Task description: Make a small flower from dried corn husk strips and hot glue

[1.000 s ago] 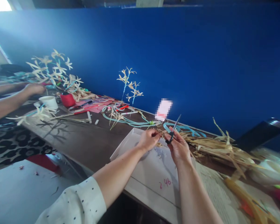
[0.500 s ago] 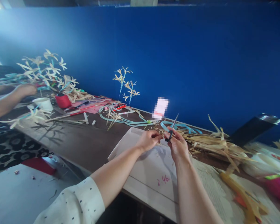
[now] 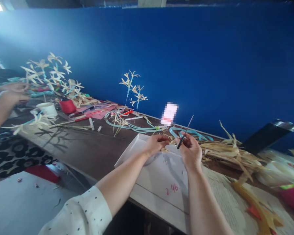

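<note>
My right hand [image 3: 191, 151] is closed around dark-handled scissors [image 3: 185, 131], which show edge-on with the thin point up and away from me. My left hand [image 3: 156, 145] sits just to their left, fingers bent and pressed together. A pale strip of dried husk [image 3: 165, 150] shows under its fingertips, partly hidden by them. Both hands are above a shallow white box lid [image 3: 147, 176] with "2 46" written on it in pink. Small pale scraps lie on the lid.
Dried husks [image 3: 225, 151] lie right of my hands, near a coil of blue tape [image 3: 198, 133]. A yellow tool [image 3: 254, 205] rests on printed paper. Husk flowers [image 3: 129, 81] stand behind. Far left, a co-worker's hands [image 3: 13, 93] are near a white cup [image 3: 47, 109].
The scissors have turned in my right hand, their tip swinging up and right and the blade now edge-on. My left hand stays almost in place. The co-worker's hands have shifted left.
</note>
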`<state>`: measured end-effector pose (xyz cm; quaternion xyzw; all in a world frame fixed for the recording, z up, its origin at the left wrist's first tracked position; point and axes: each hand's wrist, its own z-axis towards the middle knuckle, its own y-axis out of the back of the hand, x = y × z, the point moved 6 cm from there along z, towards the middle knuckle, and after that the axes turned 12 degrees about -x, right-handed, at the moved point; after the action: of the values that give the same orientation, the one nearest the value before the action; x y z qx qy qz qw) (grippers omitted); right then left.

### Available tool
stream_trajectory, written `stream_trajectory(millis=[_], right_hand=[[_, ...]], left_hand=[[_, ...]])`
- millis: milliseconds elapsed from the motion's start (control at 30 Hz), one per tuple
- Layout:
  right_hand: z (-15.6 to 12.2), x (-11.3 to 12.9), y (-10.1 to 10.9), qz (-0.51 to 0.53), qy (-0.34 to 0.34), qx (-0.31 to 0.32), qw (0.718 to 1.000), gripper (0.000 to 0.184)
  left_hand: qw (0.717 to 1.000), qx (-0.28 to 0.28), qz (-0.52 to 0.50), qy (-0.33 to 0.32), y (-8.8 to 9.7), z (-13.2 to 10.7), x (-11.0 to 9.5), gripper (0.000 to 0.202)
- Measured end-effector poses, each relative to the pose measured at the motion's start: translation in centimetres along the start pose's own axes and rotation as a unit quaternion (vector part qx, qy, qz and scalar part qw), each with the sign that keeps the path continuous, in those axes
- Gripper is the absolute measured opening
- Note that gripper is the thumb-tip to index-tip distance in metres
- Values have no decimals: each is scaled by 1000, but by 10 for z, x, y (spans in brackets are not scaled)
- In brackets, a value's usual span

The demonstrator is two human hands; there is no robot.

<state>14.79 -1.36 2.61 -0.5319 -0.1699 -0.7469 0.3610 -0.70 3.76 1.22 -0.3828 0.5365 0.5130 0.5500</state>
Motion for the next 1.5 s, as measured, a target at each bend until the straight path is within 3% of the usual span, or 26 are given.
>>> stream_trajectory(millis=[267,600,733,933,1200,1500], right_hand=[[-3,6,-2,-54,60,32,996,53],[-9,7,-10,-28,31,70,997,52],[-10,2,-11,-38,-47,75,995,55],[-27,-10,-22,-87,-189,183,961,47],[-40,-11,-30,-111,-211,253,938,45],[-41,-14,-33,-84,-204,260,940,40]], left_hand=[[998,27,-58,15,1,1,0,39],[996,55,-66,12,-2,1,-1,37],[996,1,-86,31,6,5,1,31],[981,-86,-159,66,22,12,3,28],[966,-120,-225,40,29,15,2,24],[951,-132,-269,72,28,16,3,17]])
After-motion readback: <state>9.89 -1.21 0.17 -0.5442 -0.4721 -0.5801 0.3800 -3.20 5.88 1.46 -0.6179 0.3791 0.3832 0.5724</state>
